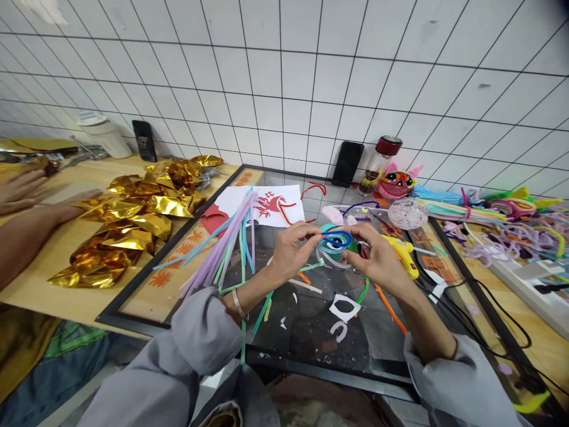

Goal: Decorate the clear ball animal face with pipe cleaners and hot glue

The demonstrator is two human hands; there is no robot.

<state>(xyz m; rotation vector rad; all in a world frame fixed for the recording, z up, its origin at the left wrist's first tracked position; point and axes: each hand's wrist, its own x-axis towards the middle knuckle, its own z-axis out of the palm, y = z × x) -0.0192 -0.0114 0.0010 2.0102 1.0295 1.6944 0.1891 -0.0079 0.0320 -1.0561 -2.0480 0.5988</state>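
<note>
My left hand (291, 249) and my right hand (377, 258) meet above the dark glass work surface (311, 332). Both pinch a coiled ring of blue and teal pipe cleaner (335, 240) held between them. The left fingers grip its left side, the right fingers its right side. A bundle of purple, teal and blue pipe cleaners (226, 243) lies just left of my left hand. A yellow glue gun (402, 252) lies behind my right hand.
Another person's hands (31, 196) rest at far left beside crumpled gold foil (133, 219). White paper with a red cut-out (271, 204), two upright phones (347, 163), a jar (380, 160), a pile of pipe cleaners (511, 219) and black cables (493, 314) lie around.
</note>
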